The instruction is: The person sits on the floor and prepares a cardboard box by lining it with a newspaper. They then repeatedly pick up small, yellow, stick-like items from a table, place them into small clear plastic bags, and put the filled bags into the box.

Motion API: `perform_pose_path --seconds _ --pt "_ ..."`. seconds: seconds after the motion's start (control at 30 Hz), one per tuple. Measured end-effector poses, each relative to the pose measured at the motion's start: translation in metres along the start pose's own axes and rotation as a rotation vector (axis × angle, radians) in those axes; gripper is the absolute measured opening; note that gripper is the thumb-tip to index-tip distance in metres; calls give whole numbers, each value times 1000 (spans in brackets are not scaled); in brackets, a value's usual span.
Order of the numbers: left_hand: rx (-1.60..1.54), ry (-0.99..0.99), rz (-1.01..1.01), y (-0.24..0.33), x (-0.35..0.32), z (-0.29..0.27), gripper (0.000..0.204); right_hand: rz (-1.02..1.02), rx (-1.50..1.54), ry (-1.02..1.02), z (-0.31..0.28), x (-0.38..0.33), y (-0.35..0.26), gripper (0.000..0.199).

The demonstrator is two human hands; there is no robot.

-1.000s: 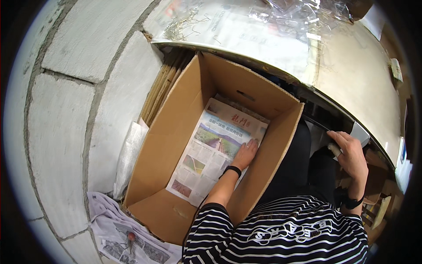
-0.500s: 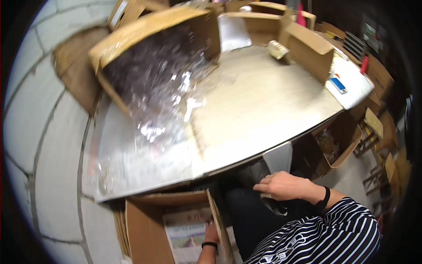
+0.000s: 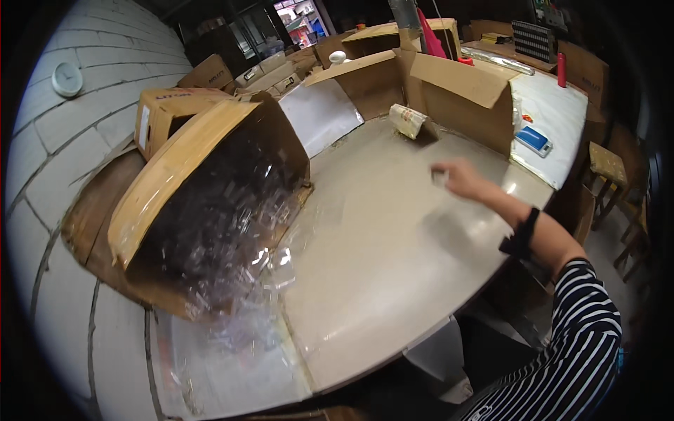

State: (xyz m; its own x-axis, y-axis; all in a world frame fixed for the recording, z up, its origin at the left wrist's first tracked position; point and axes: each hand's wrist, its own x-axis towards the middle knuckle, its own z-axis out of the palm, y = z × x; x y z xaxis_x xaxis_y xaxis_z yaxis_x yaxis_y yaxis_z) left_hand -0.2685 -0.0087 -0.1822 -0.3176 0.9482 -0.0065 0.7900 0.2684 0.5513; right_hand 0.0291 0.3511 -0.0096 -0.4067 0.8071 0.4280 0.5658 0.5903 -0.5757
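Observation:
My right hand (image 3: 460,179) is raised above the tan tabletop (image 3: 365,231), its arm reaching in from the right in a striped sleeve. The thumb and fingers curl together as in a pinch. A small dark spot shows at the fingertips, but blur hides what it is. Nearest to this hand, farther back, lies a pale, crumpled roll-like piece (image 3: 408,122). To the left, many small clear plastic pieces (image 3: 242,231) spill from a large tipped cardboard box (image 3: 186,158) onto the table. My left hand is out of view.
Cardboard walls (image 3: 460,91) stand along the table's back edge. A blue and white packet (image 3: 533,141) rests on the white surface (image 3: 562,112) at right, near a red cylinder (image 3: 561,70). A wooden stool (image 3: 606,165) stands beyond. A round clock (image 3: 67,79) hangs on the block wall.
My right hand has risen from near my lap to over the table. My left hand, earlier inside the lower box, has left the view. The view has tilted up.

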Motion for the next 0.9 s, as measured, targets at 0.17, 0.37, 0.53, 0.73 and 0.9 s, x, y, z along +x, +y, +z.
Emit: perform_pose_path --seconds 0.17,0.37,0.53,0.73,0.9 --pt "-13 74 -92 13 72 5 49 201 -473 445 6 198 101 33" --pt "-39 92 -174 10 101 14 46 132 -527 37 67 248 144 37" --pt "-66 80 -185 3 85 11 44 -21 -494 -282 91 196 74 28" --pt "-118 64 -190 -6 39 4 42 -58 -366 -274 64 105 -39 41" --pt "-144 57 -218 -11 -4 -1 40 -336 -427 395 7 107 -33 44"
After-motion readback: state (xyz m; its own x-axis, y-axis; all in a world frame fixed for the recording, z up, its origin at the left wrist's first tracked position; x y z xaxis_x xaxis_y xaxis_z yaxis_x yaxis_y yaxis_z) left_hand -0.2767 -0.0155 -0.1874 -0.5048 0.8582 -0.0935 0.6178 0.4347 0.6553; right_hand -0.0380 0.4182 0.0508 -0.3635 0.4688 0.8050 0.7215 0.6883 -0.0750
